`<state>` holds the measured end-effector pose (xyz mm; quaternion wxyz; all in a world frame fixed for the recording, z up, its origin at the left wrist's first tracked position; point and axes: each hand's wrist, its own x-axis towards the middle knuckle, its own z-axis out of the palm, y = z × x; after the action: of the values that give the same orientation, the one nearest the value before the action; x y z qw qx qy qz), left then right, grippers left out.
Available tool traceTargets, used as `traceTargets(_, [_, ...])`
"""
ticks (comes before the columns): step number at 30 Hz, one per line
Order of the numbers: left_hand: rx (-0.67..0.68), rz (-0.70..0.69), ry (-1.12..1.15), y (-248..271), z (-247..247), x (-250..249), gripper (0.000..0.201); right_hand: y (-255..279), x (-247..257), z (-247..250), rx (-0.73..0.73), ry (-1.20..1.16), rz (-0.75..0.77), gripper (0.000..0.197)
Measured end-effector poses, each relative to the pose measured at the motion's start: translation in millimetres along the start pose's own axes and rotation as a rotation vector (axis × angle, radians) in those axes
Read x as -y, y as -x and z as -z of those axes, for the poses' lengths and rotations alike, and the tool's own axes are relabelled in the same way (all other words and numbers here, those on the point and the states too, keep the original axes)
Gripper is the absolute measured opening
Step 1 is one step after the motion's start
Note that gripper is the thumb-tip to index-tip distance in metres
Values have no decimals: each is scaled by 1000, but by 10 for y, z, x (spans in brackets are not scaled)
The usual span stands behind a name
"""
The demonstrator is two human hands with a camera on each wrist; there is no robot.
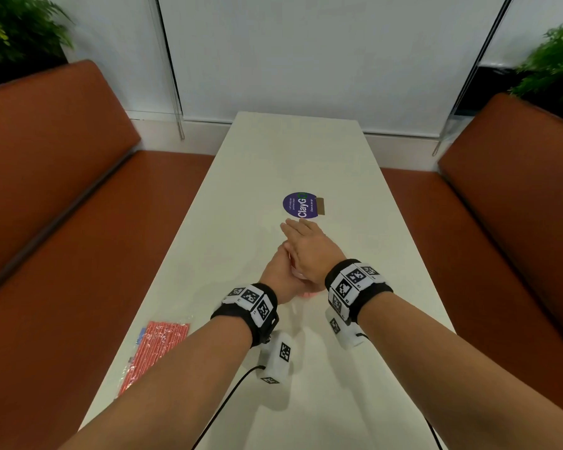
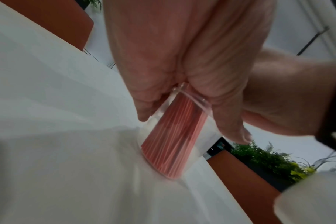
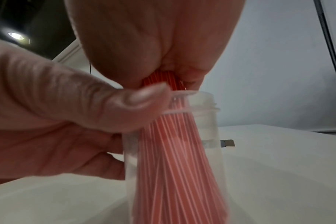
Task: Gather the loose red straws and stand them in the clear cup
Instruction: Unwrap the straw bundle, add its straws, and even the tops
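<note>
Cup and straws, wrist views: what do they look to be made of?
Clear cup: looks like thin, glossy, slightly cloudy plastic; the straws show through its wall, and the rim has a moulded lip. Red straws: probably smooth plastic; thin even tubes with pale highlights along them. Paper cannot be ruled out.

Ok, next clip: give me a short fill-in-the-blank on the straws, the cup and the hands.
1. The red straws stand inside the clear ____.
2. The left hand grips the cup by its ____.
3. The right hand lies flat over the ____ ends of the straws.
4. A packet of more straws lies on the table near the person's ____ forearm.

Missing words: cup; side; top; left
</note>
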<state>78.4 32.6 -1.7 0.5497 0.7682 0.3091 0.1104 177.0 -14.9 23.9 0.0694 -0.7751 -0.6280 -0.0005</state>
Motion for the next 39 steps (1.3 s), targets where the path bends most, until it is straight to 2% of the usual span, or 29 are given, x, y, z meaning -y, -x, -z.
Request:
traceTargets(2, [21,16,-44,64,43,-32,89,21,35,30,11,-9,-44,52])
traceTargets(4, [11,50,-103,140,113,-54,106,57,76,71,22,-7,-102,53])
traceTargets(6, [-5,88,-193,236,206,-68,122,87,132,144,-28,13,-103,53])
traceTargets(7, [-10,110,-236,305,259,-76,124,103,171,185,-66,17,-83,50])
traceTargets(11, [-69,193,-390,599,458,-18,108,189,441,306,-312,2,26,28])
traceTargets(14, [-121,299,-550,865,577,47,88,311,740,305,-372,0,125,20])
traceTargets(16, [-147,387,-641,1027,642,121,77,396,955,236,-313,-46,174,19])
traceTargets(17, [-173,421,-684,1104,680,163,72,441,1075,199,-238,-92,171,22])
traceTargets(20, [-258,557,-782,1300,812,324,61,548,1417,67,84,-196,71,32])
traceTargets(23, [-273,740,-836,1496,914,541,62,637,1690,-57,383,-229,-4,37])
traceTargets(26, [-232,859,-896,1642,917,742,72,732,1843,-205,543,-253,-52,36])
traceTargets(29, [-191,868,-872,1738,862,765,67,799,1909,-312,579,-329,-105,30])
traceTargets(33, [-143,722,-798,1824,780,658,50,840,1861,-398,547,-439,-186,5])
traceTargets(35, [-134,652,-725,1814,718,675,52,856,1796,-449,544,-554,-254,14])
traceTargets(38, [-120,608,-671,1804,621,601,34,920,1646,-450,471,-760,-356,15])
traceTargets(39, [-123,582,-653,1793,589,570,31,948,1602,-414,427,-841,-387,23])
